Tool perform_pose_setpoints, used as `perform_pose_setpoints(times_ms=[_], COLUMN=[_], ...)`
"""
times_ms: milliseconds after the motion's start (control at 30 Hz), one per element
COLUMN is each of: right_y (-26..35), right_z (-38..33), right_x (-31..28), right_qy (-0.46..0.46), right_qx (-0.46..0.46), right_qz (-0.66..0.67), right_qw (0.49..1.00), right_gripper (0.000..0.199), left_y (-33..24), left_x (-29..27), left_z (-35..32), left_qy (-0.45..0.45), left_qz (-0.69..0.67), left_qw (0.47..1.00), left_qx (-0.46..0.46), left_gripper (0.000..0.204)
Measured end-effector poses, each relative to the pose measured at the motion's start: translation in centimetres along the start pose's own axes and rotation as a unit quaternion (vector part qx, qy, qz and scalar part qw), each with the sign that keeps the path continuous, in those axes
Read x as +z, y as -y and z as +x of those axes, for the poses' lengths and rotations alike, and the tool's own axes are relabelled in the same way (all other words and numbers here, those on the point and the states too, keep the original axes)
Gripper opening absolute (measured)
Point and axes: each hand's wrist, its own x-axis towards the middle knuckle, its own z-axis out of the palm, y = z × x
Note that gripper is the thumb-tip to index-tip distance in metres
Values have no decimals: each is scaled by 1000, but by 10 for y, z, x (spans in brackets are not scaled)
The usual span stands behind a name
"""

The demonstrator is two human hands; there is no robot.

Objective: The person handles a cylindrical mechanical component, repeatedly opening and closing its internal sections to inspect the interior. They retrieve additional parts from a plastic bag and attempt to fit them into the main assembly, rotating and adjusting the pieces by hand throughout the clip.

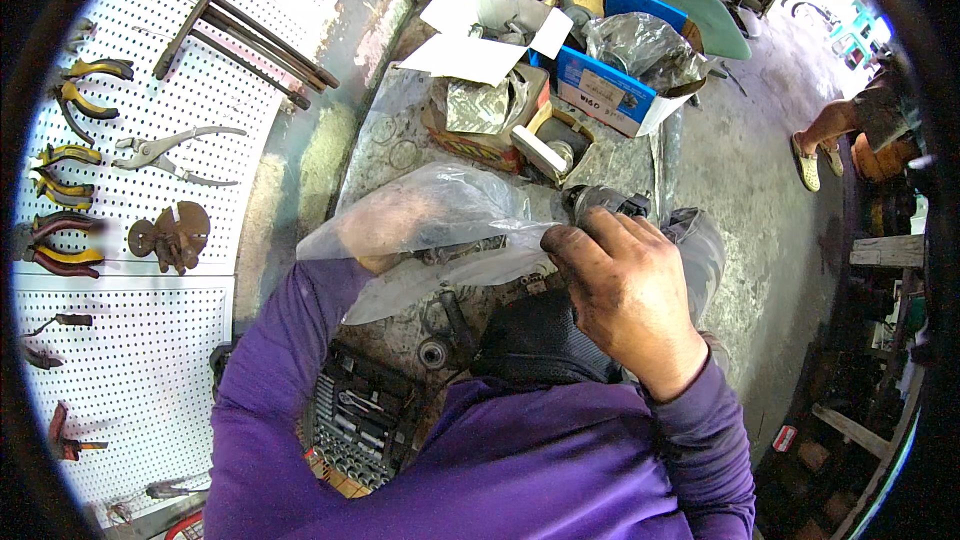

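1. Two hands work at one clear plastic bag (440, 215): your right hand (620, 295) has its grimy fingers closed on the bag's mouth edge, thumb and fingertips pinching the film together.
2. Your left hand (385, 230) sits inside the bag, seen only as a blur through the cloudy plastic; you cannot tell whether its fingers are curled or spread.
3. The bag lies stretched between both hands, above the workbench (390, 155) and just in front of your chest.
4. Just beyond your right fingertips a dark metal part (600, 202) pokes out past the bag's edge.
5. Under your right wrist rests a black rounded object (535, 340); beside it, lower left, stands an open socket set (362, 420) in its black case.
6. Farther up the bench you have a torn cardboard box (485, 110) with white flaps, and a blue box (610, 90) holding crumpled plastic.
7. To your left a white pegboard (150, 240) carries pliers (65, 240) with yellow and red grips, snips and long bars.
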Motion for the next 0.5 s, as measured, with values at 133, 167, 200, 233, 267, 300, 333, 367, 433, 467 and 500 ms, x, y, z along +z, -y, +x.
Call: perform_pose_setpoints(times_ms=[133, 167, 200, 233, 267, 300, 333, 367, 433, 467, 500], right_y=[7, 9, 12, 15, 19, 22, 23, 23, 23, 22, 22], right_z=[-3, -4, -5, -6, -8, -9, -8, -7, -8, -8, -7], right_x=[-6, -9, -12, -16, -20, -23, -25, -27, -31, -34, -35], right_qy=[-36, -39, -42, -39, -36, -31, -38, -32, -8, 34, 42], right_qx=[-60, -76, -92, -105, -117, -127, -140, -144, -147, -138, -128], right_qz=[-24, -17, -9, -5, -1, 2, 11, 24, 46, 37, 32], right_qw=[997, 996, 995, 994, 993, 991, 989, 989, 988, 989, 990], right_gripper=[31, 31, 31, 30, 29, 29, 29, 29, 29, 30, 30], left_y=[21, 29, 36, 41, 46, 53, 59, 66, 79, 85, 91], left_x=[3, -2, -5, -3, 2, 8, 14, 21, 32, 38, 43], left_z=[-25, -28, -31, -36, -39, -39, -39, -37, -42, -44, -47], left_qy=[-71, -28, 32, 16, 2, -6, -31, -18, 12, 39, 46], left_qz=[-236, 14, 281, 304, 334, 297, 194, 142, 80, 171, 233], left_qw=[967, 994, 944, 943, 934, 945, 968, 972, 981, 974, 966], left_qx=[-63, -101, -168, -133, -130, -140, -158, -187, -176, -140, -100], left_gripper=[43, 44, 45, 45, 45, 46, 47, 48, 51, 53, 55])
